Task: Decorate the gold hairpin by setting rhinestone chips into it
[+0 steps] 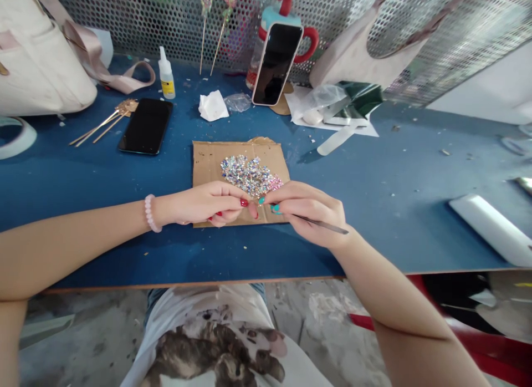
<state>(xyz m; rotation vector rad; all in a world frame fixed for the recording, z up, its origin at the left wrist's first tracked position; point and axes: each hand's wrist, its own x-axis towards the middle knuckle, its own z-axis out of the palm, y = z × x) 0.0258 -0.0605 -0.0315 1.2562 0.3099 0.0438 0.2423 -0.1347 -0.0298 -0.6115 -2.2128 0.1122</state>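
My left hand (pixel 210 203), with a pink bead bracelet (pixel 152 213) on its wrist, is closed in a pinch over the cardboard (pixel 203 161). Whatever sits between its fingertips is too small and hidden to name. Close by, my right hand (pixel 313 209) grips a slim dark tweezers-like tool (pixel 326 225), whose rear end sticks out past the palm. The tool's working tip is hidden by the fingers. The fingertips of both hands nearly meet. Just beyond them, a pile of glittering multicoloured rhinestones (pixel 247 173) lies on the cardboard, with pink ones at its right side.
A black phone (pixel 146 126), gold hair sticks (pixel 102 123) and a glue bottle (pixel 167 76) lie or stand at left. Behind the cardboard are crumpled white paper (pixel 213 106) and a phone (pixel 277 62) leaning on a cup. Plastic wrappers (pixel 328 101) sit right of it.
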